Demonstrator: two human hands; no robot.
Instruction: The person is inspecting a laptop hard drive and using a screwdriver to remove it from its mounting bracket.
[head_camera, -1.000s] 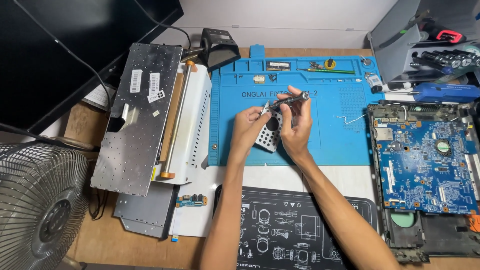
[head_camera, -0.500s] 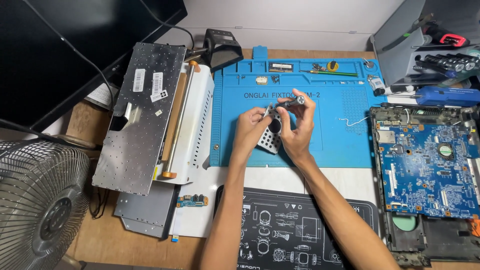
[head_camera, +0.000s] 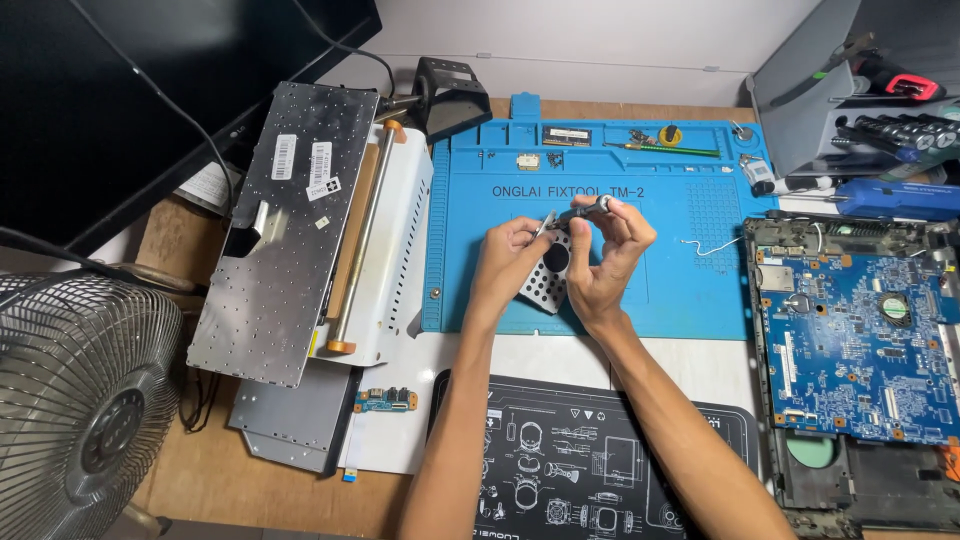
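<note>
My left hand (head_camera: 507, 258) grips a perforated silver metal bracket (head_camera: 545, 282), held tilted above the blue repair mat (head_camera: 680, 270). My right hand (head_camera: 610, 258) pinches a small screwdriver (head_camera: 580, 211) with a dark shaft, its tip meeting the bracket's top edge beside my left fingers. Both hands are close together over the middle of the mat. The bracket's right side is hidden behind my right palm.
An opened laptop base with a blue motherboard (head_camera: 860, 340) lies at right. A keyboard (head_camera: 285, 225) rests upside down on a white machine (head_camera: 390, 250) at left. A fan (head_camera: 80, 400) stands at bottom left, a black mat (head_camera: 560, 460) in front, tools at the mat's back edge.
Both hands and the bracket have shifted slightly lower and closer together; the screwdriver has tilted a little. Grip on both items is unchanged.
</note>
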